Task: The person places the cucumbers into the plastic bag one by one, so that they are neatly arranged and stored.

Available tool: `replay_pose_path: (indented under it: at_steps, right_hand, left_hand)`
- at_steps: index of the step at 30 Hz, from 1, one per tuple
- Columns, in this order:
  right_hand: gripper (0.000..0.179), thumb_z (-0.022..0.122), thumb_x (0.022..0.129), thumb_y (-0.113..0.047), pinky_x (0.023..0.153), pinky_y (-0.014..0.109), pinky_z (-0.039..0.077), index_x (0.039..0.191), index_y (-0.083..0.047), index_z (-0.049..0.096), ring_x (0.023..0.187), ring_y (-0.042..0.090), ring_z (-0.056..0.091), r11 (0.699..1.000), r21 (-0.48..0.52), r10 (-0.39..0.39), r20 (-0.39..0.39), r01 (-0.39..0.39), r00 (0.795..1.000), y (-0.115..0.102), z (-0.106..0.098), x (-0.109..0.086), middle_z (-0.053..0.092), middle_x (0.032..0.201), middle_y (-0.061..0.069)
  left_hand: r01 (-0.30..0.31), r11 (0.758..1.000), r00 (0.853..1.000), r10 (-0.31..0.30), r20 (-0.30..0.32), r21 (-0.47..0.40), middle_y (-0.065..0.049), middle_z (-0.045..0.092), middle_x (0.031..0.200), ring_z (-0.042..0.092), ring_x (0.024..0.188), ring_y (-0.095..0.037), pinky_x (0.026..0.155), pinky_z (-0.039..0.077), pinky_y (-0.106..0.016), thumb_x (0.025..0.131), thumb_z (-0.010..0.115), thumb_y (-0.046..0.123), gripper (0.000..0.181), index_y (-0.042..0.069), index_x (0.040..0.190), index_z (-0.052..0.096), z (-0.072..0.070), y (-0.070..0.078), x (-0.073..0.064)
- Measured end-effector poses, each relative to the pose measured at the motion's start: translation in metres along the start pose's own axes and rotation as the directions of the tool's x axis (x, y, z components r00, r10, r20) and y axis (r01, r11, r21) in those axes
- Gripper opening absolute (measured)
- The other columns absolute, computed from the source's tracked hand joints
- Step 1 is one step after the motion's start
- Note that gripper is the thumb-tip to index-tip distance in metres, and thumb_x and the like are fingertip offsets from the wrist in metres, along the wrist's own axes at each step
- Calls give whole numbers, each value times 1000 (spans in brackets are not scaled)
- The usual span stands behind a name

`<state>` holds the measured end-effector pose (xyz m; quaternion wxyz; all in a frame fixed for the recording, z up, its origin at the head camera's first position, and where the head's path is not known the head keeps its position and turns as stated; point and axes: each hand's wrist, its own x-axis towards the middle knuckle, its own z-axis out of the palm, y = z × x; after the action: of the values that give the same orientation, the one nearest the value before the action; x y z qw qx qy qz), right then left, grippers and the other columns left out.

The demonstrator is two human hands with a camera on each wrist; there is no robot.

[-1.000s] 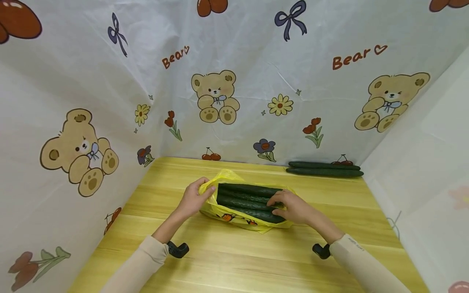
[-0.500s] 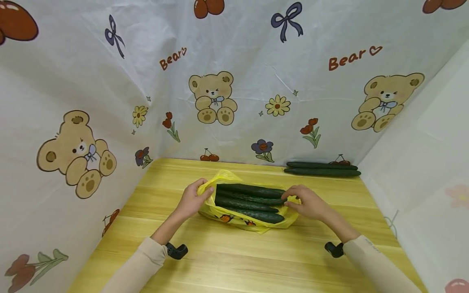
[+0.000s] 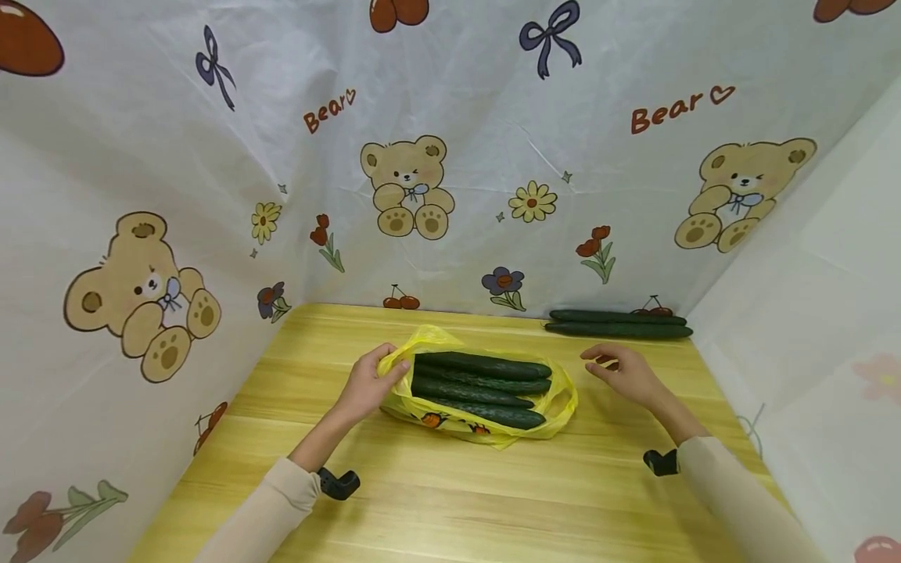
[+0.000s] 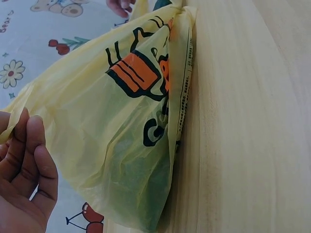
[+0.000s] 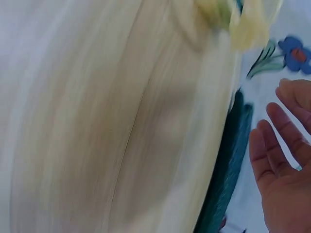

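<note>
In the head view, a yellow plastic bag lies on its side at mid-table with its mouth open. Several long dark green cucumbers lie side by side inside it. My left hand pinches the left edge of the bag's mouth; the left wrist view shows thumb and fingers on the pulled-up plastic. To the right of the bag, my right hand hovers with nothing in it, fingers loosely bent. In the right wrist view its fingers are spread apart.
Two more cucumbers lie together along the table's back edge at the right. A white sheet printed with bears covers the back and left sides. Wood-grain tabletop extends in front of the bag.
My right hand has let go of the cucumbers, left the bag and moved to the right. The bag's right end now shows. My left hand keeps its hold in the same place.
</note>
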<state>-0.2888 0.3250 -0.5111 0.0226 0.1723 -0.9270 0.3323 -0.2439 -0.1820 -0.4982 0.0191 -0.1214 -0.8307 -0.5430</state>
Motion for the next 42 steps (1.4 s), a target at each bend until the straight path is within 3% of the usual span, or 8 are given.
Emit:
replay_pose_path:
  at_steps: [2,8,15,20,26,30,36,42]
  right_hand:
    - [28,66,109,-19,92,48,62,130,-2,72,121,46,67,1000,-11,28,-18,-28,999,11,-3,3,72,133,23]
    - [28,67,106,-13,96,66,56,131,-1,71,119,52,64,986,-165,-4,-40,-3,999,53,-13,14,69,130,26]
    - [51,68,103,-19,111,77,37,143,11,57,130,64,49,936,-347,70,35,-54,997,91,-33,20,52,145,43]
    - [70,66,106,-28,120,78,25,156,13,39,143,68,33,895,-430,167,68,-122,984,104,-47,33,36,158,46]
    - [85,61,106,-37,123,79,19,166,9,21,150,69,18,884,-431,253,116,-181,961,110,-45,46,21,168,42]
    - [86,58,106,-34,122,81,19,167,8,15,151,70,15,885,-424,262,112,-192,958,112,-42,50,18,170,41]
    - [80,57,107,-33,112,85,26,164,10,21,143,71,21,864,-462,255,53,-202,966,113,-36,48,24,162,45]
    - [56,56,107,-14,109,84,25,157,5,40,138,70,24,859,-465,245,5,-215,969,121,-35,37,30,154,44]
  left_hand:
    - [7,1000,1000,-7,-1,0,-7,59,81,38,49,-11,46,38,-27,108,67,38,23,16,112,68,0,0,1]
    - [25,1000,1000,-25,-7,-6,-7,58,81,39,50,-12,47,38,-26,108,68,39,21,18,110,68,1,-2,2]
    - [32,999,999,-32,4,-8,-7,57,79,40,52,-11,48,39,-26,107,68,39,23,16,110,68,1,-6,3]
    - [23,1000,1000,-23,-12,-2,-8,58,80,41,52,-10,49,39,-26,107,68,38,22,16,109,68,0,-7,6]
    - [40,999,999,-40,-18,-12,-8,61,82,45,55,-13,50,41,-27,107,69,36,20,16,109,68,1,-5,9]
    - [54,998,998,-54,-11,-21,-8,62,81,46,55,-13,49,41,-27,107,69,38,22,16,109,68,3,-7,7]
    - [44,999,999,-44,-12,-6,-6,60,78,43,52,-12,49,40,-26,107,69,39,21,18,110,68,4,-10,0]
    - [32,999,999,-32,-21,5,-6,60,78,42,52,-11,49,40,-26,107,69,42,21,21,108,68,1,-11,0]
